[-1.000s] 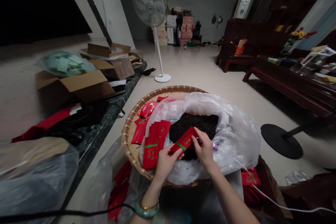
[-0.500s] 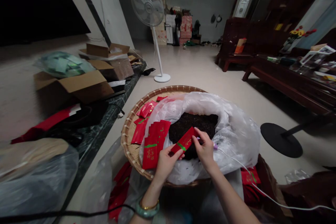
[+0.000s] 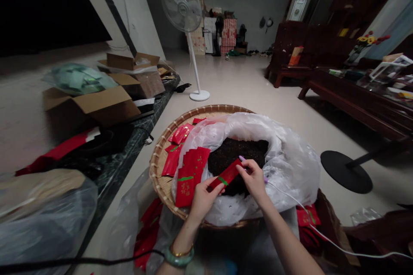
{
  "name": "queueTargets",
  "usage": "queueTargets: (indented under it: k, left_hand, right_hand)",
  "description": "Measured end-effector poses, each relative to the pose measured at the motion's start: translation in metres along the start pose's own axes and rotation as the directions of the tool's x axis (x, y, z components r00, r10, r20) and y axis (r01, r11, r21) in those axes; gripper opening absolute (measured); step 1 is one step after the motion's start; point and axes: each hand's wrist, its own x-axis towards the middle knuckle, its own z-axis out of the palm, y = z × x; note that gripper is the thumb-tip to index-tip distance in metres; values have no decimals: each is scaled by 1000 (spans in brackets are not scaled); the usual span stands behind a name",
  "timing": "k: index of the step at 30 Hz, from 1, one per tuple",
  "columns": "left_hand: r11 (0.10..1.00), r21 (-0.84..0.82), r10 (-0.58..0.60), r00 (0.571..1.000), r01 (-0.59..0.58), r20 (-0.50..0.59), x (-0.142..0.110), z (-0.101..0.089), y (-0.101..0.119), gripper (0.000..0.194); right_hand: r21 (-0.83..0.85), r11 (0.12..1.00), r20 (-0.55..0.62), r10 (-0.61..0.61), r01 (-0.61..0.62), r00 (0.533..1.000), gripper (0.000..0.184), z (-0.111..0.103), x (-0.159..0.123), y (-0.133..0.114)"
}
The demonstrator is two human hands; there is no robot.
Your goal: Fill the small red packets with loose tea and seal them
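A narrow red packet with a green band is held slantwise above the dark, loose, tea-like heap in a white plastic bag. My left hand pinches the packet's lower end between thumb and fingers. At its upper end is my right hand, closed round a slim purple tool with a white cord; most of the tool is hidden by the fingers. Left of the heap, several red packets lie fanned on the bag, beside my left hand.
A round woven bamboo tray carries the bag and more glossy red packets. A white standing fan is beyond it. Opened cardboard boxes lie left; a dark wooden table stands right. A black cable crosses lower left.
My right hand has shifted slightly right and down along the packet's upper end. The purple tip now shows above that end. My left hand keeps its pinch.
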Motion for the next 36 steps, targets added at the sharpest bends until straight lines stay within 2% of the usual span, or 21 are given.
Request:
queueTargets:
  k: [4,7,11,15,19,22,24,25,26,27,28,29,30,31,33,36]
  left_hand:
    - [1000,-14,17,999,-18,-38,3,-3,-7,41]
    - [997,-80,-13,999,10,-31,5,-3,-11,52]
    - [993,-121,-8,1000,8,-3,6,-4,-11,56]
    - [991,-134,-16,1000,15,-3,7,-6,-8,60]
    - [991,-129,-17,1000,18,3,8,-9,-11,59]
    - [994,-101,-41,997,48,73,9,-12,-15,56]
    - [1000,-21,1,999,0,47,9,-14,-16,51]
    - [996,57,73,997,-72,-8,8,-14,-15,47]
    - [970,169,187,980,-174,-66,7,-15,-13,43]
    - [906,309,331,939,-288,-95,6,-14,-12,41]
    - [801,452,470,880,-392,-69,4,-14,-9,42]
    - [669,570,574,819,-478,13,2,-13,-7,46]
    - [534,650,626,770,-541,127,0,-11,-5,51]
    - [422,693,630,739,-585,240,-1,-9,-4,56]
    - [306,719,584,720,-624,376,-1,-6,-4,61]
    - [302,715,567,722,-631,397,4,-3,-9,63]
  right_hand:
    - [-201,960,16,-193,192,981,14,-10,3,-1]
    - [-143,961,143,-218,238,965,12,-12,-1,1]
    - [80,996,255,-52,32,966,13,-9,-6,5]
    - [352,926,384,-10,-137,923,23,-10,-5,-3]
    - [373,882,577,21,-286,816,33,-14,-3,-14]
    - [391,877,605,-16,-279,796,35,-16,-5,-15]
    - [386,872,644,-19,-302,765,37,-17,-8,-12]
    - [366,869,673,1,-335,739,39,-17,-9,-9]
    - [339,865,695,33,-368,718,42,-17,-10,-7]
    - [316,862,704,66,-396,707,43,-17,-11,-6]
    - [305,859,700,92,-412,708,44,-16,-11,-4]
    - [307,855,691,102,-418,716,44,-15,-10,-4]
    - [318,851,683,99,-417,724,44,-14,-10,-4]
    - [334,848,679,87,-412,729,43,-13,-8,-5]
    - [352,853,676,54,-386,735,41,-10,-6,-9]
    - [355,888,654,-13,-292,756,38,-9,-1,-16]
